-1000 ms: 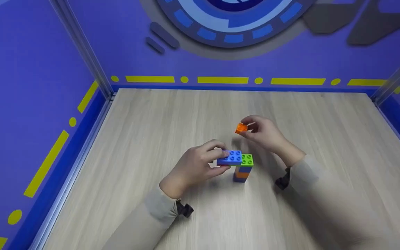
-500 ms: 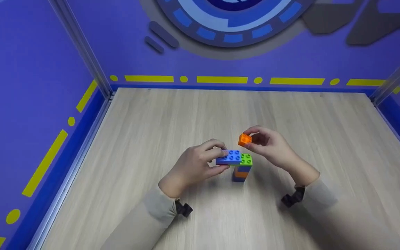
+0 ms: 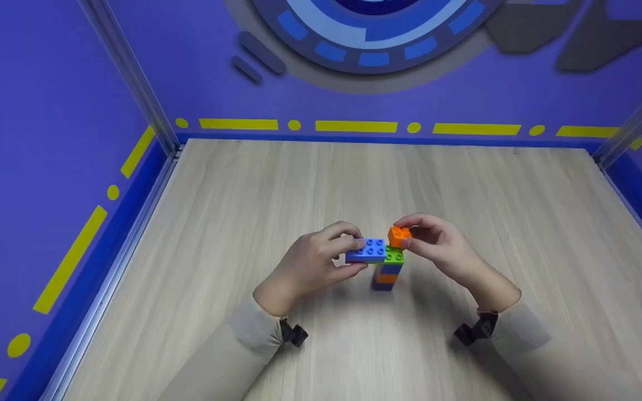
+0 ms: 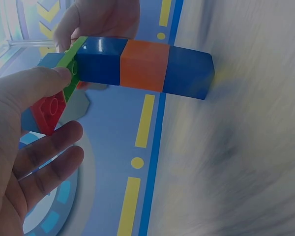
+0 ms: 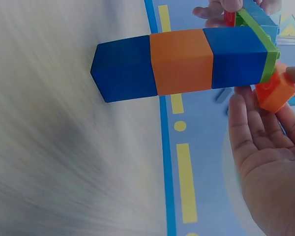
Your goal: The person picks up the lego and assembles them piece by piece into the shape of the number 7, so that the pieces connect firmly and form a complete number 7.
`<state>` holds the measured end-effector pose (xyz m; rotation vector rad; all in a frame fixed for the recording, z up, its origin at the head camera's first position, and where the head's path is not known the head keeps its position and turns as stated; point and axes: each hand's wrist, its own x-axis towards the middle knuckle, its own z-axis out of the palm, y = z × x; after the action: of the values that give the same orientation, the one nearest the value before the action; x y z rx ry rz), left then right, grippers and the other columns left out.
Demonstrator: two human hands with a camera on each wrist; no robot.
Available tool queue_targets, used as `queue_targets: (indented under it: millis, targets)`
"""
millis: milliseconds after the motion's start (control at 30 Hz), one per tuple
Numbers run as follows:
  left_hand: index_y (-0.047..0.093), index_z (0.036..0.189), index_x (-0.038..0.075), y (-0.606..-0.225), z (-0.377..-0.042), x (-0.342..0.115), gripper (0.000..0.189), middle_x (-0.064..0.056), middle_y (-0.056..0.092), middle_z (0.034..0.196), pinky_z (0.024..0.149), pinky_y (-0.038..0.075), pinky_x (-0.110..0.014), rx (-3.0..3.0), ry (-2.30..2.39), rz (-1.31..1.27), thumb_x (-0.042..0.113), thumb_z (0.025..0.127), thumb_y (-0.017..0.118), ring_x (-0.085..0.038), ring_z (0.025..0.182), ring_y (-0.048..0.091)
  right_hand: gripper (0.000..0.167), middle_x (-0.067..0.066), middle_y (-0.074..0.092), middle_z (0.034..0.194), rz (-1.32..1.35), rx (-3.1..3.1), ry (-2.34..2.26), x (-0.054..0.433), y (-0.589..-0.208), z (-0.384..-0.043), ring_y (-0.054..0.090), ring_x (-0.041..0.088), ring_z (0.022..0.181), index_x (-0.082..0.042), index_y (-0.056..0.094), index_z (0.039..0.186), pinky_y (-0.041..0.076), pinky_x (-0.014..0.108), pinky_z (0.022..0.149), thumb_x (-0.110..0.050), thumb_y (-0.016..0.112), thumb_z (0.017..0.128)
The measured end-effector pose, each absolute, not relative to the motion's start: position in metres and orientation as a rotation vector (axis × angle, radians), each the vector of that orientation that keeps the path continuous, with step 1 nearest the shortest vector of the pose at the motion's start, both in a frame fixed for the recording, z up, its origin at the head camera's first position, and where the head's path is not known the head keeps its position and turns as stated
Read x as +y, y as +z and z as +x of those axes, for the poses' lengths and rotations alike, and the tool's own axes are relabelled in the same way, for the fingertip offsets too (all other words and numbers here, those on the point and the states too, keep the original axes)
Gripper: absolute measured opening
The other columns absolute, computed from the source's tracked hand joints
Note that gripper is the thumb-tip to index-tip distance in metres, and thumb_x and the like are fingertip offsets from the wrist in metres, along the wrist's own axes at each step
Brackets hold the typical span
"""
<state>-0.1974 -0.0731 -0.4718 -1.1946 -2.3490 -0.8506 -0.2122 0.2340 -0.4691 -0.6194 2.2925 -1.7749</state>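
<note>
A column of toy building bricks, blue, orange (image 4: 144, 66) and blue (image 5: 123, 69), stands upright on the table. Across its top lies a thin green brick (image 3: 394, 255), jutting out to the left. On the green brick's left part sits a blue studded brick (image 3: 374, 250); a red brick (image 4: 50, 109) shows underneath in the left wrist view. My left hand (image 3: 321, 259) pinches this blue end between thumb and fingers. In my right hand (image 3: 441, 245) a small orange brick (image 3: 398, 236) is pinched, right at the far edge of the green brick's bare studs; whether they touch I cannot tell.
The wood-grain table (image 3: 254, 195) reaches back to a blue-purple wall (image 3: 354, 103) with yellow dashes. Another panel (image 3: 48, 139) closes off the left side, with a metal rail (image 3: 131, 83) in the corner. Both wrists wear small black devices (image 3: 294, 333).
My right hand has brought the orange brick down toward me and slightly right, from behind the column to the green brick's top. The left hand keeps its hold with hardly any movement.
</note>
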Motion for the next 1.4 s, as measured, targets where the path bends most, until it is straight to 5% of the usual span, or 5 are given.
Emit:
queue_targets:
  millis: [433,767,1400]
  targets:
    - [0.08,0.113,0.013,-0.472,-0.196,-0.071,0.021,-0.004,0.074,0.126,0.079,0.065,-0.025,-2.337,-0.881,-1.188,0.022,0.098,0.091,-0.016,0.094,0.075,0.033,-0.002,0.074,0.133,-0.778,2.106,-1.937,0.229,-0.482,-0.199,0.073,0.013,0.111,0.01,0.065,0.138,0.064,0.024,0.102,0.006,0.067,0.106]
    - [0.081,0.115,0.012,-0.476,-0.196,-0.071,0.021,-0.004,0.074,0.125,0.083,0.066,-0.025,-2.343,-0.893,-1.183,0.023,0.099,0.09,-0.017,0.097,0.077,0.03,-0.007,0.067,0.135,-0.796,1.739,-2.269,0.211,-0.516,-0.193,0.066,0.01,0.117,-0.022,0.067,0.136,0.058,0.022,0.107,-0.004,0.058,0.114]
    - [0.08,0.115,0.011,-0.475,-0.197,-0.07,0.022,-0.006,0.074,0.126,0.086,0.068,-0.027,-2.327,-0.879,-1.177,0.022,0.099,0.09,-0.018,0.097,0.076,0.037,-0.002,0.066,0.138,-1.129,1.736,-2.316,0.203,-0.528,-0.207,0.061,0.014,0.124,-0.019,0.069,0.134,0.061,0.021,0.102,0.005,0.062,0.108]
